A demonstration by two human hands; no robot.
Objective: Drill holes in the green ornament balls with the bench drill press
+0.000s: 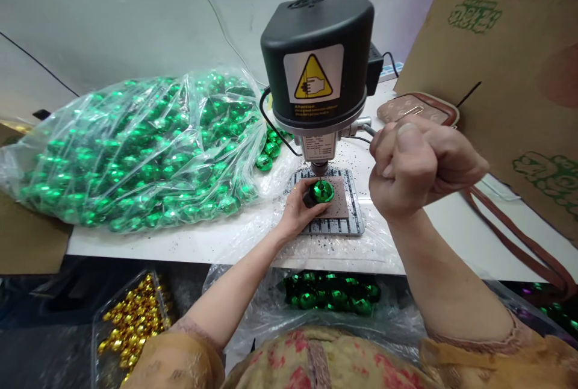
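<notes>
My left hand point(298, 208) is closed around the side of a shiny green faceted ball point(323, 191). The ball rests on a flat brown board point(341, 199) over the slotted metal base point(357, 220) of a small bench drill press point(318, 58). Directly above it, the chuck point(319, 166) and thin bit come down to the ball's top. A black piece point(309, 199) sits between my fingers and the ball; its kind is unclear. Raised at the right, my right hand point(409, 163) makes a fist around the drill press lever point(368, 130), whose end is hidden in it.
A big clear bag point(135, 154) of green balls lies left, some loose beside it. Dark shavings litter the white table point(149, 244). Below are a clear bin point(158, 298) of gold balls and bagged green balls point(332, 292). A brown purse point(415, 106) and cardboard box point(510, 88) stand right.
</notes>
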